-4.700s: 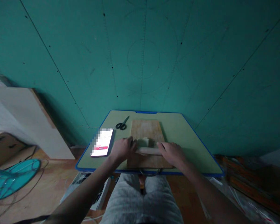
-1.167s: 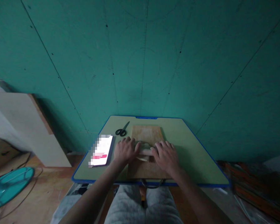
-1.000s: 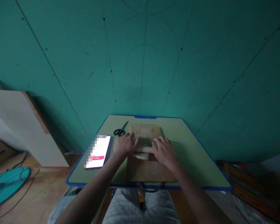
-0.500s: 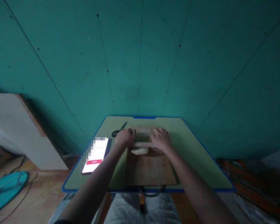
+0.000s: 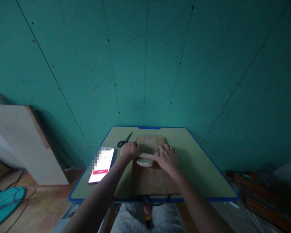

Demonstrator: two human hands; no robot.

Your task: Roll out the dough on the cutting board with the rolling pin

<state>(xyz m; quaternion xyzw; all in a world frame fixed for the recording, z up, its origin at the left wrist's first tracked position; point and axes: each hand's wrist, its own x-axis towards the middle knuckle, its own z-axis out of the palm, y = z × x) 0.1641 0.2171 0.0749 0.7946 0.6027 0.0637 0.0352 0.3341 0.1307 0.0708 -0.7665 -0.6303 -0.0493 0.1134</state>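
While the left hand (image 5: pixel 130 150) and right hand (image 5: pixel 167 157) grip a rolling pin (image 5: pixel 147 156) near its ends, I see pale dough (image 5: pixel 145 163) right beside it on the wooden board (image 5: pixel 155 182).

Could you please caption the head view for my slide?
Left hand and right hand on a rolling pin, with dough beside it on a board.

So it's one head cam, looking forward and down from above the near edge of the table (image 5: pixel 199 174). Pretty close, but wide enough to catch the wall (image 5: pixel 145 64) behind it.
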